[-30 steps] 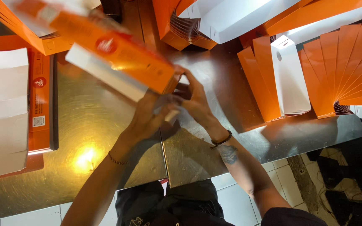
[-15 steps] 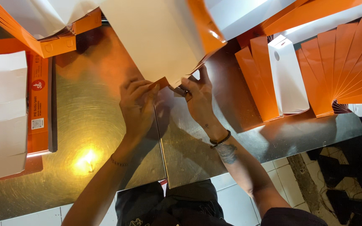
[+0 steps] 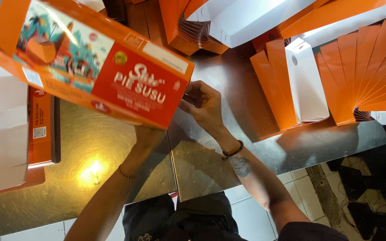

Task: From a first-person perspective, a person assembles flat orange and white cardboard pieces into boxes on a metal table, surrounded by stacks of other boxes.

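A folded carton [image 3: 94, 67] is held above the bench [image 3: 211, 165], over its left-middle part, the left hand [image 3: 148, 134] beneath it and the right hand [image 3: 204, 105] at its right end. Flat blanks [image 3: 1, 129] lie stacked at the left edge. Fanned flat cartons [image 3: 362, 71] rest toward the right edge; more cartons [image 3: 228, 22] stand along the far edge.

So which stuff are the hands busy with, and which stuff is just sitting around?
In use:
- orange carton, held up over the table
- left hand, under the carton
- right hand, fingers at the carton's end

Lying about:
- fanned flat orange cartons
- white flat carton among them
- flat white and orange stack on the left
- metal table
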